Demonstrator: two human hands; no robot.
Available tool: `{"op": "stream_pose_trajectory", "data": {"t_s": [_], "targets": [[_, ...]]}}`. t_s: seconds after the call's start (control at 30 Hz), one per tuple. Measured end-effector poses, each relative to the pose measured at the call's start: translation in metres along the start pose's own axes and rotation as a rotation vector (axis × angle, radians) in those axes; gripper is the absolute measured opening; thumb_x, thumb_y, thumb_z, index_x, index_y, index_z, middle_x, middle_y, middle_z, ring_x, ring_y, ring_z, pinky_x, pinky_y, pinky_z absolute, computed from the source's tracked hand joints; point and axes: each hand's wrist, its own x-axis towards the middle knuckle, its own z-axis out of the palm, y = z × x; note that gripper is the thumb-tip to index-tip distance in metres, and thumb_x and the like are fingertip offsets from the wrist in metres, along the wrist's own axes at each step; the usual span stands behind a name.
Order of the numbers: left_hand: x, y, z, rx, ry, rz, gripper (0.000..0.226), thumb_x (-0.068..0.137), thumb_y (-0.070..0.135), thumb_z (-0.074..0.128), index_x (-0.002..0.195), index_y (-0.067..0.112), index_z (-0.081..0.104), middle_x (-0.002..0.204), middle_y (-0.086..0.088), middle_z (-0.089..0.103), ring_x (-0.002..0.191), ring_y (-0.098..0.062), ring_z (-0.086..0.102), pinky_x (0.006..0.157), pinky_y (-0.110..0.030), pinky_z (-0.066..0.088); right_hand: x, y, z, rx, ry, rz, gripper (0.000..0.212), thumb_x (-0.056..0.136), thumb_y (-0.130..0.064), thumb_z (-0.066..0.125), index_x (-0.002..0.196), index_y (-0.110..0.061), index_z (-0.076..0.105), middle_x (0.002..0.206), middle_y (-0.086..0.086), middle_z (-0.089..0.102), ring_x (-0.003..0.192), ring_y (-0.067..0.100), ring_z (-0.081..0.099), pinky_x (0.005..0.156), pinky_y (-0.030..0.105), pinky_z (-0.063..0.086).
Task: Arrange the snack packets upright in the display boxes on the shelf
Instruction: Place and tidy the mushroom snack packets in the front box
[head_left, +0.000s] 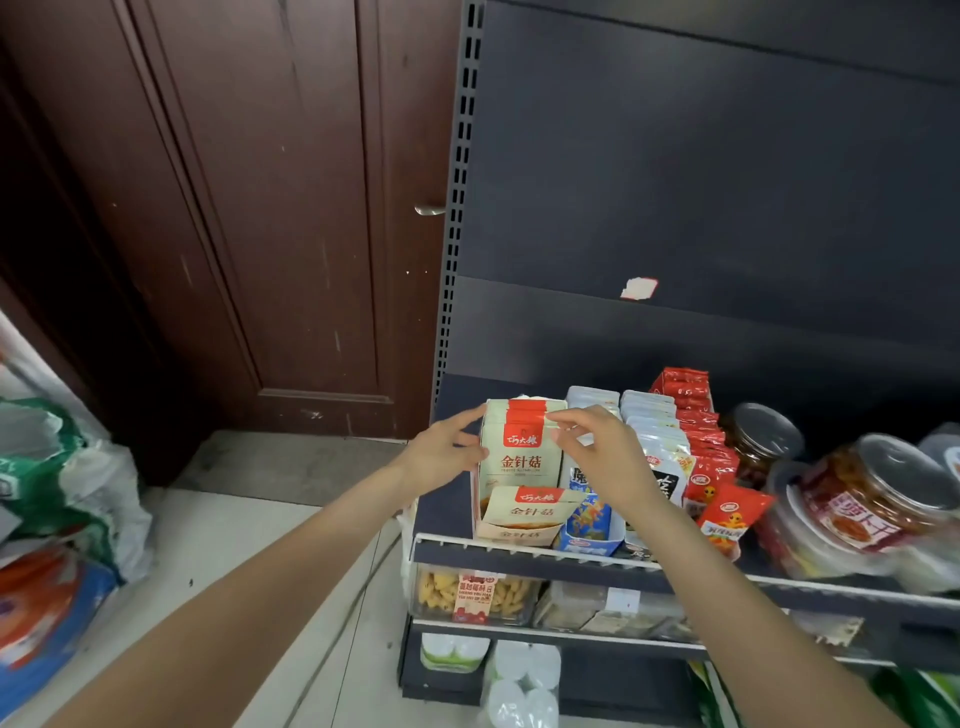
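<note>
Cream-and-red enoki mushroom snack packets (521, 447) stand upright in a row inside a cream display box (519, 514) at the left end of the shelf (571, 555). Both bare arms reach forward from the lower edge of the view. The left hand (447, 451) lies against the left side of the packet row, fingers spread and fairly straight, its fingertips touching the upper left corner. The right hand (605, 457) comes over from the right, thumb and forefinger pinching the top right edge of the front packet, the other fingers loosely curled.

Just right of this box stands a blue display box (592, 525), its packets largely hidden behind the right hand and wrist. Further right come a row of silver-and-black packets (657, 441), then red packets (701, 441), whose print is too small to read. Clear lidded jars (878, 493) at the right edge are blurred and partly cut off. Below, the lower shelves hold a clear box of yellow snacks (467, 592) and white items, hard to make out.
</note>
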Motion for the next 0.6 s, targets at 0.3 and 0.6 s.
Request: {"op": "stream_pose_trajectory", "data": {"t_s": [0.3, 0.6], "targets": [[-0.019, 0.009, 0.004, -0.209, -0.001, -0.096, 0.05, 0.097, 0.017, 0.049, 0.143, 0.03, 0.035, 0.127, -0.001, 0.06, 0.114, -0.02, 0.056, 0.104, -0.041, 0.033, -0.036, -0.005, 0.004, -0.138, -0.27, 0.076, 0.023, 0.09, -0.017, 0.061, 0.112, -0.02, 0.068, 0.116, -0.001, 0.065, 0.107, 0.015, 0.059, 0.095, 0.034, 0.048], [-0.021, -0.002, 0.017, 0.079, 0.035, 0.086, 0.032, 0.097, 0.027, 0.041, 0.124, 0.019, 0.058, 0.128, 0.0, 0.059, 0.118, -0.018, 0.053, 0.105, -0.039, 0.039, -0.051, -0.023, -0.027, 0.137, 0.04, 0.078, 0.013, 0.085, -0.01, 0.067, 0.095, -0.01, 0.074, 0.087, -0.003, 0.07, 0.086, 0.011, 0.064, 0.081, 0.025, 0.05]]}}
